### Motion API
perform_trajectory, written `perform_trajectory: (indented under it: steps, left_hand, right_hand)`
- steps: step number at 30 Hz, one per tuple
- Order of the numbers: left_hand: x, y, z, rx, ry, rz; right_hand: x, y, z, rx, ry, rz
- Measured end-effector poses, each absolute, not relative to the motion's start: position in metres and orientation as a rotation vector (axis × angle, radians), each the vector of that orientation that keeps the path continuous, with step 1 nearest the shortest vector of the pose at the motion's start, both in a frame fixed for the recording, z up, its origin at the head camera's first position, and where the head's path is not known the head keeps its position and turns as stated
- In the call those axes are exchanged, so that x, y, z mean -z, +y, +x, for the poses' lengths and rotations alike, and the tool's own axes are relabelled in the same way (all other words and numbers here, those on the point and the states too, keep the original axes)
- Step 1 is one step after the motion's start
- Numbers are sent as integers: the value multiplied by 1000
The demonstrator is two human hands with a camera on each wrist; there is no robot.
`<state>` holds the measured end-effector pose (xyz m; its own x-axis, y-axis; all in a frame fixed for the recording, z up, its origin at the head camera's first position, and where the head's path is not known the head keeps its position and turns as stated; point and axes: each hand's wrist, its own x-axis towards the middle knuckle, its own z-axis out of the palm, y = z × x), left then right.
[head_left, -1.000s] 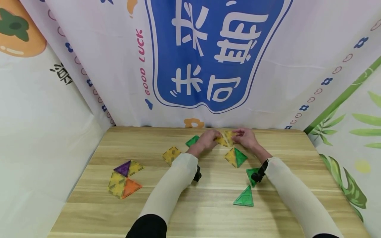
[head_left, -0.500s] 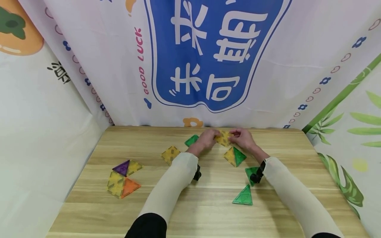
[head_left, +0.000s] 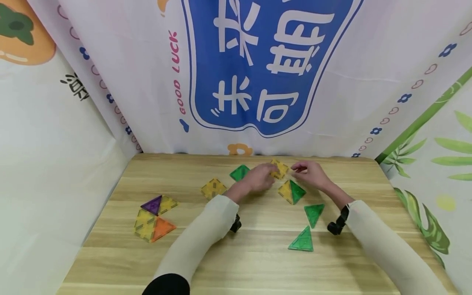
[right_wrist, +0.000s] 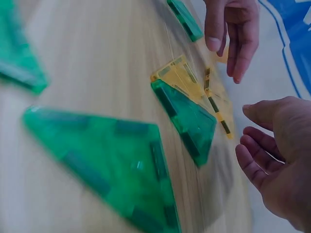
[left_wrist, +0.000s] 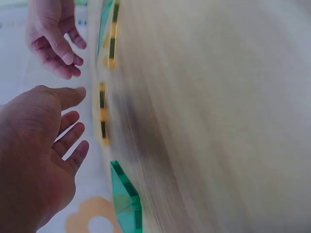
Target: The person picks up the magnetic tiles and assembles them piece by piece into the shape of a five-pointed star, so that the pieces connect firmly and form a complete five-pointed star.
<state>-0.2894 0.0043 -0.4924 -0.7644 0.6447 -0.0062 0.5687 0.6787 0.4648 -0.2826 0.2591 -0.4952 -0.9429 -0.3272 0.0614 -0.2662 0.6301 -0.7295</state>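
- Head view: the yellow square tile (head_left: 279, 169) lies near the back edge of the table (head_left: 258, 262), between the two hands.
- Left hand (head_left: 262, 177): at about the tile's nine o'clock, fingertips just beside it, digits apart and loosely bent, gripping nothing.
- Right hand (head_left: 309, 174): at its three o'clock, clear of it, thumb and fingers parted around nothing.
- At the tile's five o'clock, just beside it, a yellow triangle (head_left: 285, 191) and a green triangle (head_left: 297, 192) sit edge to edge; whether they touch the tile I cannot tell.
- Between four and five o'clock from that pair lies a second green triangle (head_left: 314, 214), with a third green triangle (head_left: 302, 239) at its seven.
- Beyond the left hand, at nine o'clock, is a partly hidden green tile (head_left: 239, 173); another yellow square (head_left: 214, 188) lies at its eight.
- Farther toward eight, a purple triangle (head_left: 152, 204), an orange triangle (head_left: 162, 228) and yellow pieces (head_left: 145, 225) form a cluster.
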Motion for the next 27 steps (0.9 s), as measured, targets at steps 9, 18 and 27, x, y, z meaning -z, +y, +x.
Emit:
perform_trajectory:
  steps: [9, 18, 27]
  left_hand:
    - [486, 5, -244, -616, 2487, 1419]
    - [476, 15, -191, -474, 2317, 1584]
    - [490, 28, -168, -397, 2289, 1651]
  right_hand:
    - [485, 288, -241, 1028, 2717, -794]
    - [484, 309, -203, 934, 2628, -875]
    - [493, 314, -187, 905, 2658, -947]
